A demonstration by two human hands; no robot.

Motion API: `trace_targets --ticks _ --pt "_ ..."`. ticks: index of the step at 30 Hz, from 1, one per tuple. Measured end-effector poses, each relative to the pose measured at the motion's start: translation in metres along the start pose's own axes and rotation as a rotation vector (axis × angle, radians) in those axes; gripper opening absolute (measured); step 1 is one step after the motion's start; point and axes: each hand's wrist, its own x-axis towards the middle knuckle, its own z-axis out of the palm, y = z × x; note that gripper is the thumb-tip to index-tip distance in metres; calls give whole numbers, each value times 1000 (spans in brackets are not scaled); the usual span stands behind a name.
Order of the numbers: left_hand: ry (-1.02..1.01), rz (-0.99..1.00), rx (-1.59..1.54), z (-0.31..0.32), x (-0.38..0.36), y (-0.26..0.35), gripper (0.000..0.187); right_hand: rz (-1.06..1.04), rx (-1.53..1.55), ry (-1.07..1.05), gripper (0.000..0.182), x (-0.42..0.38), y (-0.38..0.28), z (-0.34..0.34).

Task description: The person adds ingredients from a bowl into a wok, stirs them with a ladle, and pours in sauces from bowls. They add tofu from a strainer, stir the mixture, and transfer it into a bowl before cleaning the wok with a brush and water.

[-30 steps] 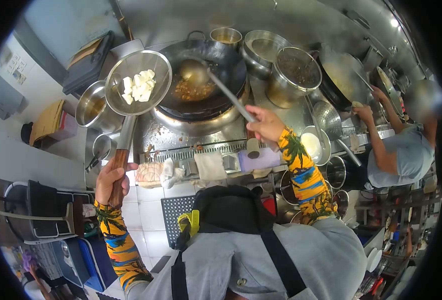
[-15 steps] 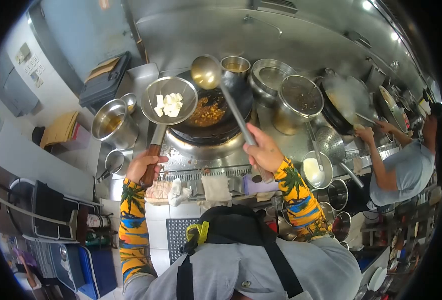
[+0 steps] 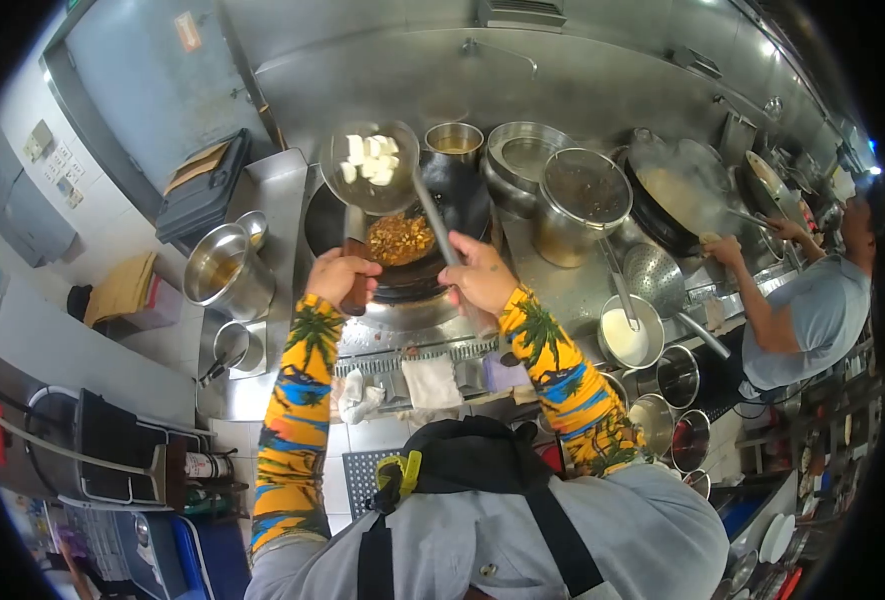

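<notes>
My left hand (image 3: 343, 280) is closed round the wooden handle of a mesh strainer (image 3: 338, 178), which is above the back left of a black wok (image 3: 325, 225). White chunks (image 3: 371, 158), perhaps tofu, lie in the strainer. My right hand (image 3: 483, 280) grips the long metal handle of a ladle (image 3: 431, 212) that slants up to the strainer's right edge. The ladle's bowl cannot be made out there. Brown, chopped food in sauce (image 3: 401, 240) sits in the middle of the wok, beyond both hands.
Left of the wok stands a metal pot (image 3: 225, 265) of liquid. On the right are a pot topped with a strainer (image 3: 585, 200), a perforated skimmer (image 3: 655, 280) and a bowl of white liquid (image 3: 628, 335). A co-worker (image 3: 803, 310) works at a steaming wok (image 3: 678, 195).
Both hands have moved forward and closer together. The strainer has swung over the wok, its white chunks shifting inside. The ladle's bowl, earlier plain above the wok, has come to the strainer.
</notes>
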Motion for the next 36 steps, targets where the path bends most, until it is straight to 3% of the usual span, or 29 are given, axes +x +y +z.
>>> trace_targets --ticks 1,4,5,7,12,14,18,22,25,29,32,33,34,36 --pt "4 -43 -4 1 10 -15 28 82 156 -56 54 -7 -5 3" --pt "50 -158 -114 4 19 -51 20 274 1019 -250 31 8 35 -9" --pt "43 -193 -125 -1 23 -58 18 288 1082 -280 12 7 41 -12" --pt "62 -215 -150 -6 17 -65 22 319 1162 -296 9 -1 40 -16" --pt "235 -37 65 -36 -30 -70 28 300 1151 -366 10 -22 16 -33" --pt "248 67 -32 -55 -76 -76 32 226 1151 -386 25 -31 12 -46" --pt "246 85 -2 -104 -167 -124 44 205 1099 -378 40 -58 -3 -65" --pt "186 4 -394 -122 -223 -206 50 217 1036 -323 44 -74 0 -78" --pt "206 -98 -542 -133 -210 -245 47 254 1021 -308 41 -73 6 -81" --pt "231 -149 -333 -139 -177 -257 43 290 996 -319 42 -71 9 -87" --pt "461 -3 42 -103 -181 -235 43 278 992 -330 42 -79 7 -91" --pt "571 -65 319 -85 -179 -212 45 277 996 -324 42 -83 7 -91" --pt "738 201 583 -81 -165 -230 49 276 1002 -321 42 -86 8 -90" --pt "879 249 1116 -65 -140 -238 54 275 993 -319 45 -88 10 -89"
